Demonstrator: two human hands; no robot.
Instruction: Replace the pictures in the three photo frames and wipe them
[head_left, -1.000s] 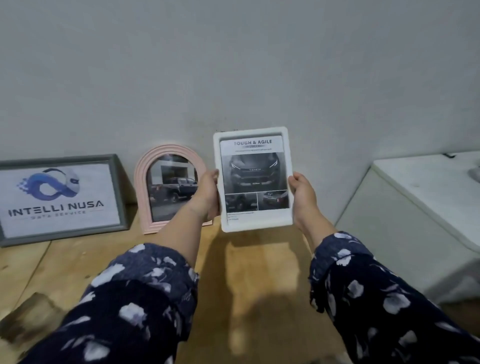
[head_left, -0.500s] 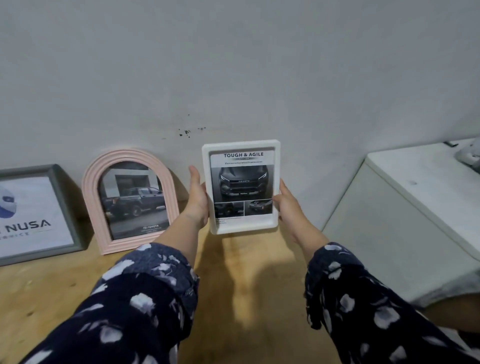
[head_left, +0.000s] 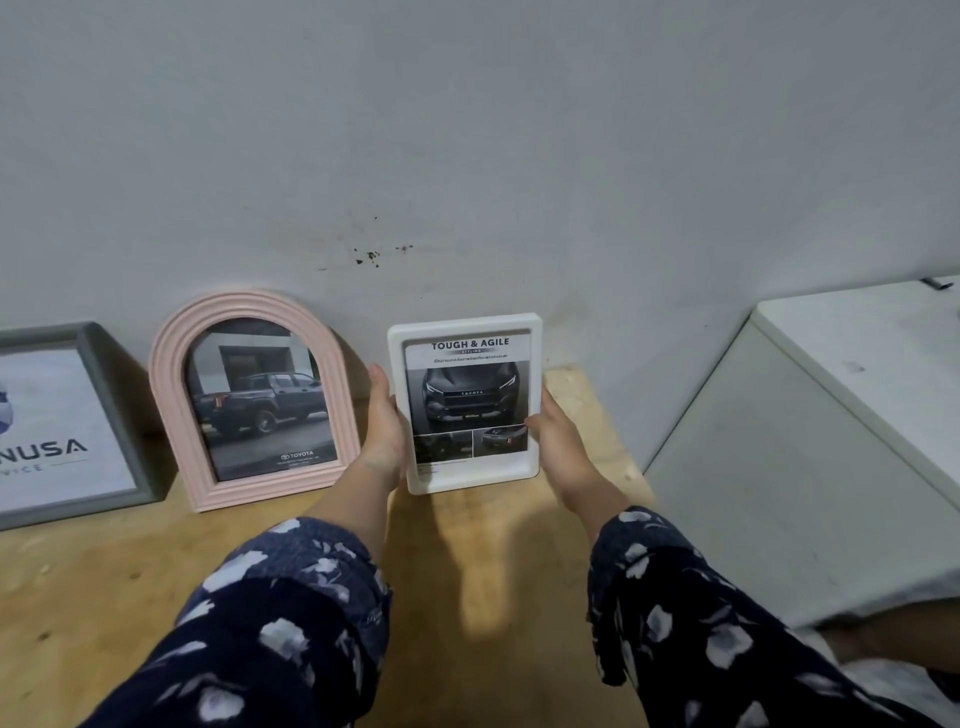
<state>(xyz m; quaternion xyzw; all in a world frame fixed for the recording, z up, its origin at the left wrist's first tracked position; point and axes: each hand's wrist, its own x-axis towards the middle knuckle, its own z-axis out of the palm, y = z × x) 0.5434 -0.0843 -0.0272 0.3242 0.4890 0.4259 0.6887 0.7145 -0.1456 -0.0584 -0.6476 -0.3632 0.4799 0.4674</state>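
A white rectangular photo frame (head_left: 467, 402) with a dark car picture headed "TOUGH & AGILE" stands upright near the wall, its bottom edge at the wooden tabletop (head_left: 483, 571). My left hand (head_left: 384, 421) grips its left edge and my right hand (head_left: 558, 441) grips its right edge. Left of it a pink arched frame (head_left: 249, 400) with a pickup truck picture leans on the wall. At the far left a grey frame (head_left: 104, 415) with a logo print leans too, partly cut off.
A grey wall (head_left: 467, 156) runs behind the frames, with small dark marks above the white frame. A white cabinet (head_left: 831, 441) stands close on the right, its top above table height. Dark floral sleeves cover both forearms.
Both hands have carried the white frame away from me and down toward the wall, beside the pink frame. The view has shifted right, cutting off more of the grey frame.
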